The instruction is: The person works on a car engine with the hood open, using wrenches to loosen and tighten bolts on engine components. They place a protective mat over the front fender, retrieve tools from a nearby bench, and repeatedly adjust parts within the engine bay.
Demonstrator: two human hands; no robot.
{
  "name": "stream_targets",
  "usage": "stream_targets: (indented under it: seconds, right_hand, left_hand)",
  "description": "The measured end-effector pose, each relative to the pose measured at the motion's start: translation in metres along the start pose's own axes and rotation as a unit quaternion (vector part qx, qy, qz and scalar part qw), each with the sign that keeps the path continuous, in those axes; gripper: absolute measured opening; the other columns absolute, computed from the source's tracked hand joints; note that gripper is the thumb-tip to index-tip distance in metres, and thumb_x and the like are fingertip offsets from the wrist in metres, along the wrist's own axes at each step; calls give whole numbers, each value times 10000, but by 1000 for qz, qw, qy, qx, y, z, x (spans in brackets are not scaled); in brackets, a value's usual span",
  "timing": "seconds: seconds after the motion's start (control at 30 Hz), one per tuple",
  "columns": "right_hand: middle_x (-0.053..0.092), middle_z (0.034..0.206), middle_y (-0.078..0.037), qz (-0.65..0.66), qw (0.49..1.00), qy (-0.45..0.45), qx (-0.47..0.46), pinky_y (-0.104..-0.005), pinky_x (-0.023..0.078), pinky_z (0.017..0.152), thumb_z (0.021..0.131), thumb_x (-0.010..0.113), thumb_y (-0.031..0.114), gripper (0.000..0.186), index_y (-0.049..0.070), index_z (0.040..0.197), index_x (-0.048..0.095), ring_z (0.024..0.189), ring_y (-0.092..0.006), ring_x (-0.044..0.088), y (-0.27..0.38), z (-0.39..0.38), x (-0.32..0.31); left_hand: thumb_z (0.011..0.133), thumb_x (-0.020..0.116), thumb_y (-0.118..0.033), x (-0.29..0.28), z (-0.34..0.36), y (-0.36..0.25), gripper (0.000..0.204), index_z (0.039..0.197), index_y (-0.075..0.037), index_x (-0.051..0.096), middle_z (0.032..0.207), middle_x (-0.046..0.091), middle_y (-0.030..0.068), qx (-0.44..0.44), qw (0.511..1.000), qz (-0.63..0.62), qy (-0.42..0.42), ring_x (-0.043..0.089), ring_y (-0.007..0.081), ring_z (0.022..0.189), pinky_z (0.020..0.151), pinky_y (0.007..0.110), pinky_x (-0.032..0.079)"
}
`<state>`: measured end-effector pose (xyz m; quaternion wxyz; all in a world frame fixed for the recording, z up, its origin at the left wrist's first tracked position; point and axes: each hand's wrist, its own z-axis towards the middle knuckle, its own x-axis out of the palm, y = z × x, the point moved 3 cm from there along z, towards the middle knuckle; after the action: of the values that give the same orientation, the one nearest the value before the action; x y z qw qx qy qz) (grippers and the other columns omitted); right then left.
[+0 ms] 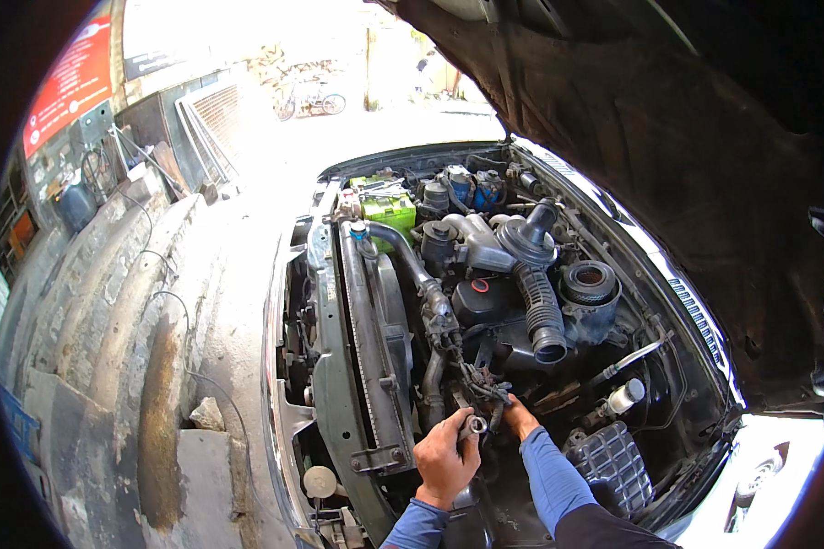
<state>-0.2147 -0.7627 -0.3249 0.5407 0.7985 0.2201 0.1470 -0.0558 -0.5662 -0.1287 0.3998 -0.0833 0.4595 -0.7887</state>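
My left hand grips a metal tool with a round socket-like end, low in the engine bay beside the radiator. My right hand reaches down just right of it, by a cluster of dark fittings and hoses; its fingertips are partly hidden, so I cannot make out what they hold. Above my hands are a ribbed intake hose, an open round air filter housing and a thick radiator hose. A green battery sits at the back left, with tools on top.
The raised hood overhangs the right side. Left of the car are concrete steps, a loose cable, a rock and leaning panels. A bicycle and a partly visible person are in the bright background.
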Motion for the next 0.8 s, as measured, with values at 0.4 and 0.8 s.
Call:
stream_targets:
  seconds: [0.4,0.8]
  right_hand:
    - [610,1338,-76,272,952,132,54,-312,445,1041,1005,527,162,394,56,1381,581,1196,-170,571,-28,20,-20]
    - [701,1094,-20,33,999,34,-10,-299,500,823,1000,570,106,276,84,1245,695,943,-145,616,-5,6,-9]
  left_hand:
    - [816,697,-29,0,1,6,282,1097,-14,692,997,731,166,-1,999,-20,-42,727,333,891,796,386,574]
    - [990,624,-109,-4,3,7,157,1111,-23,673,829,672,78,-95,990,-60,-90,619,128,667,619,282,498]
